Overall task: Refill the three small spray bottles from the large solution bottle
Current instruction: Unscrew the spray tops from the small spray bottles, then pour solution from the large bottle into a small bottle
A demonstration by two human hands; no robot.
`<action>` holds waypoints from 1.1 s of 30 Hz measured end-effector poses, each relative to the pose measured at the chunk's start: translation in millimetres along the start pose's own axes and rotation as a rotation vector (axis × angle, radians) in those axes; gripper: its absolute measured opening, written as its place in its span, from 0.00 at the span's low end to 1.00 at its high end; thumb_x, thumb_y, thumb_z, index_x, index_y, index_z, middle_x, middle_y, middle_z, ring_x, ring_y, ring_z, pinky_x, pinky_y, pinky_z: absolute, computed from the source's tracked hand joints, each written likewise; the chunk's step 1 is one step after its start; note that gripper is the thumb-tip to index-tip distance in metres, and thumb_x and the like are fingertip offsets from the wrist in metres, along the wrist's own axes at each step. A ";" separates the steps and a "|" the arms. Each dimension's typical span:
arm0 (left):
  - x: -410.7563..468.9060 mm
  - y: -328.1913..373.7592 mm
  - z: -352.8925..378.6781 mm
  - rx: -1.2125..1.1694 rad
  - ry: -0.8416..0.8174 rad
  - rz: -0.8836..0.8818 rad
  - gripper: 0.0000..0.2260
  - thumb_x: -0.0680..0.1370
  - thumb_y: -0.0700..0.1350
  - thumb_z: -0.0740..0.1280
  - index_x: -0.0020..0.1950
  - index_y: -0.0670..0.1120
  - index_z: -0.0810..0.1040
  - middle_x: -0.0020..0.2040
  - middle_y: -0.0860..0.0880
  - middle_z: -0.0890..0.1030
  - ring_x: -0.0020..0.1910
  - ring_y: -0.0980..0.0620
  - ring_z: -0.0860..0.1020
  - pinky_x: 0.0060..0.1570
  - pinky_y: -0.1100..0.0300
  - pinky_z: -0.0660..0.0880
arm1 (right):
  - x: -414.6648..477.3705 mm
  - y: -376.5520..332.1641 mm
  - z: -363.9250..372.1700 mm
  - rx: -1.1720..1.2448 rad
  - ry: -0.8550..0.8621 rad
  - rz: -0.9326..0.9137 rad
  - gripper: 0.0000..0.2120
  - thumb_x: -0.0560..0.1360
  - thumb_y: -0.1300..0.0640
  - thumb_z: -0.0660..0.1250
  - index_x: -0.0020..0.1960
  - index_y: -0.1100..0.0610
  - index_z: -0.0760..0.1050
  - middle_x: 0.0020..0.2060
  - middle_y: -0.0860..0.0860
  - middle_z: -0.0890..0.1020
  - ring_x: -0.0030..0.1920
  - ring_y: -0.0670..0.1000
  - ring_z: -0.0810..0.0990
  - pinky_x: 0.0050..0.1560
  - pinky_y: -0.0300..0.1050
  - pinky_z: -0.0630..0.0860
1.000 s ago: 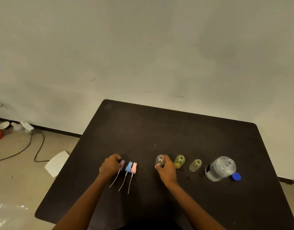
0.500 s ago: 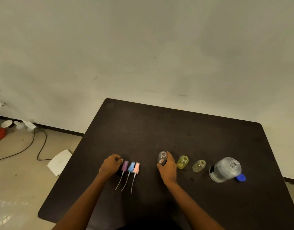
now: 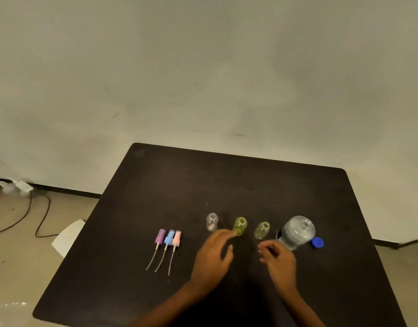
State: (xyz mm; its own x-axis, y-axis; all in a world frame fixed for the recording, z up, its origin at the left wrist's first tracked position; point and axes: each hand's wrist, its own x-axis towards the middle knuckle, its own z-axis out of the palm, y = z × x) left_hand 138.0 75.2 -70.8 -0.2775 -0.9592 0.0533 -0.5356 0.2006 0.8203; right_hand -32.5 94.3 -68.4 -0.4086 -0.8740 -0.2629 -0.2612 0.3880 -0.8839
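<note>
Both hands have shifted rightward. The left hand (image 3: 212, 256) has left the spray heads, and the right hand (image 3: 277, 258) has let go of the clear bottle (image 3: 212, 223). The left hand is spread and empty, its blurred fingertips at the foot of the yellow-green bottle (image 3: 240, 228); contact cannot be told. The right hand is loosely curled, holding nothing, just beside the large solution bottle (image 3: 297, 232).

Left of the hands, the purple spray head (image 3: 159, 237), blue spray head (image 3: 169, 237) and pink spray head (image 3: 176, 238) lie side by side on the tabletop (image 3: 227, 180).

Slightly farther, the clear, yellow-green and pale yellow bottle (image 3: 262, 230) stand uncapped in a row. The large solution bottle stands at the row's right end, a blue cap (image 3: 317, 243) beside it.
</note>
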 end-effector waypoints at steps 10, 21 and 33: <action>45.5 56.5 105.7 -0.234 -0.029 -0.420 0.33 0.77 0.39 0.65 0.77 0.45 0.49 0.78 0.48 0.53 0.76 0.52 0.52 0.72 0.61 0.52 | 26.6 15.4 -80.6 0.063 0.329 0.004 0.17 0.67 0.71 0.69 0.51 0.58 0.70 0.48 0.54 0.74 0.48 0.54 0.75 0.48 0.45 0.73; 70.0 63.4 143.4 -0.321 0.165 -0.630 0.29 0.78 0.37 0.64 0.76 0.42 0.55 0.75 0.43 0.62 0.74 0.47 0.61 0.72 0.55 0.60 | 58.7 28.7 -71.3 0.089 0.038 -0.003 0.44 0.60 0.67 0.77 0.70 0.57 0.59 0.63 0.52 0.70 0.63 0.51 0.69 0.66 0.49 0.67; 63.2 76.7 92.7 -0.356 0.113 -0.347 0.15 0.78 0.45 0.65 0.64 0.49 0.71 0.56 0.51 0.78 0.56 0.56 0.76 0.56 0.64 0.74 | 73.2 17.5 -73.4 0.086 0.008 -0.058 0.35 0.59 0.63 0.78 0.59 0.49 0.66 0.57 0.51 0.75 0.59 0.53 0.73 0.63 0.57 0.70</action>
State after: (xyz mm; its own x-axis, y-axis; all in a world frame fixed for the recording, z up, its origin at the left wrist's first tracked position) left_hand 5.6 48.5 -57.3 -0.0328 -0.9768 -0.2118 -0.2704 -0.1953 0.9427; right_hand -131.2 58.6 -74.8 -0.4016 -0.8920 -0.2073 -0.2085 0.3095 -0.9277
